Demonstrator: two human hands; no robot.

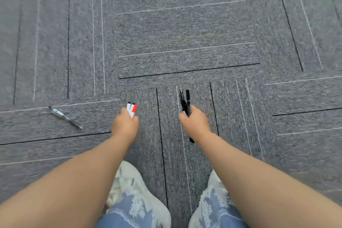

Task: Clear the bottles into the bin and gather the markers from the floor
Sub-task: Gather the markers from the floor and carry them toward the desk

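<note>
My left hand point(125, 125) is closed around a small bunch of white markers point(131, 110), with black caps and one red cap sticking out beyond my fingers. In my right hand point(194, 123) I grip a bundle of black pens point(185, 102); their tips point away from me and one end pokes out below my wrist. One more pen point(65, 117), clear-barrelled with a black tip and grip, lies slanted on the carpet to the left of my left hand. No bottles or bin are in view.
Grey carpet tiles point(185, 33) with thin black and white lines fill the view. My two light shoes point(137, 190) and blue trouser legs are at the bottom, just under my forearms.
</note>
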